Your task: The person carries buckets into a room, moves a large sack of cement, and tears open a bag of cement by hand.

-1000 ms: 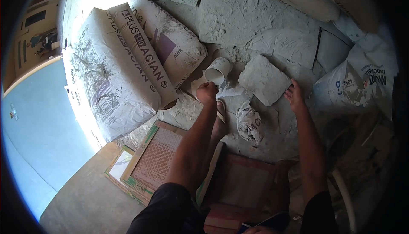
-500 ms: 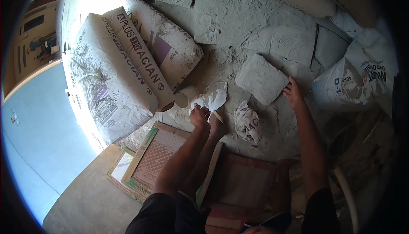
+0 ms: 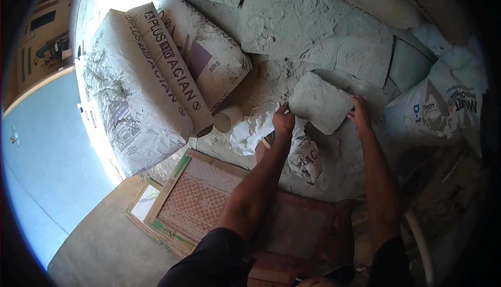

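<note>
A flat grey dusty slab [image 3: 321, 101] lies in front of me, tilted a little, with a dark gap along its upper edge. My left hand [image 3: 283, 120] is closed at its left corner, fingertips against the edge. On the opposite side, my right hand [image 3: 360, 117] grips the right edge, its fingers partly hidden behind the slab. Just below sits a crumpled printed bag [image 3: 304, 156], close to my left wrist. A torn white paper piece [image 3: 250, 133] spreads to the left of my left hand, partly covered by my foot and forearm.
Full printed sacks [image 3: 141, 88] are stacked at left beside a cardboard tube [image 3: 228, 119]. A torn white sack [image 3: 428, 112] stands at right. Boxed patterned tiles [image 3: 201, 193] lie below, near a reddish box [image 3: 297, 224]. A pale pipe [image 3: 419, 240] runs at lower right.
My left hand has moved right, from the torn white paper to the slab's left corner. My right hand stays at the right edge, its fingers now closer around it.
</note>
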